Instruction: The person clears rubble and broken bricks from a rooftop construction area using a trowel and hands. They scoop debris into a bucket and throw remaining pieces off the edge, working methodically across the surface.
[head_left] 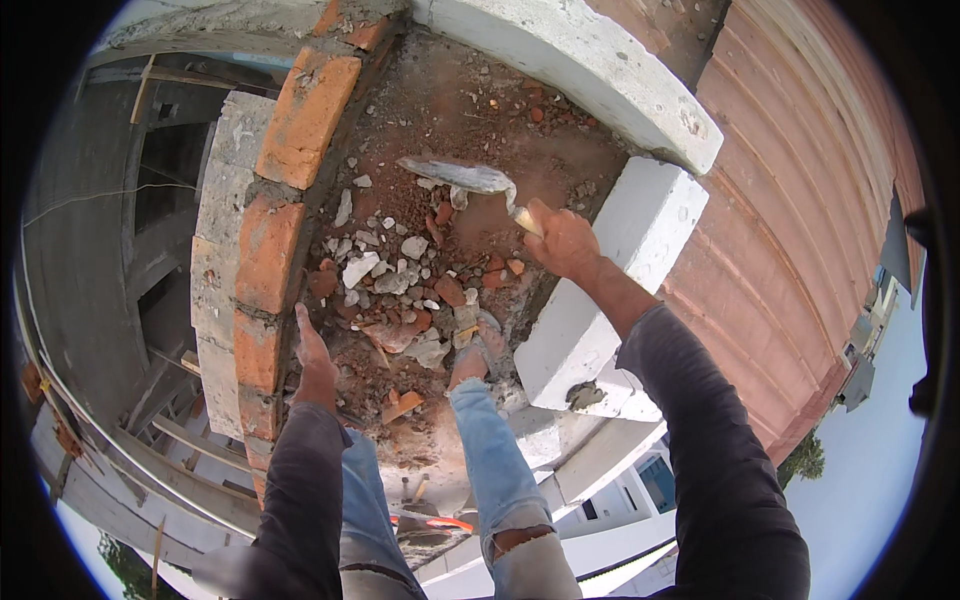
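My right hand (563, 240) is closed round the pale handle of a trowel (460, 177). Its dusty grey blade points left, over the reddish dirt (430, 110) between the walls. Below the blade lies a heap of rubble (395, 270), made of white and grey chunks with broken orange brick bits. My left hand (314, 358) is beside the inner face of the orange brick wall (270, 250), its fingers stretched out and nothing in them. Whether it touches the bricks I cannot tell.
White blocks (620, 270) form the right wall, with a longer white block (600, 75) beyond. Past them spreads a reddish ribbed metal roof (760, 230). Left of the brick wall, the ground drops to a lower level with timber planks (205, 443). My foot (480, 350) stands among the rubble.
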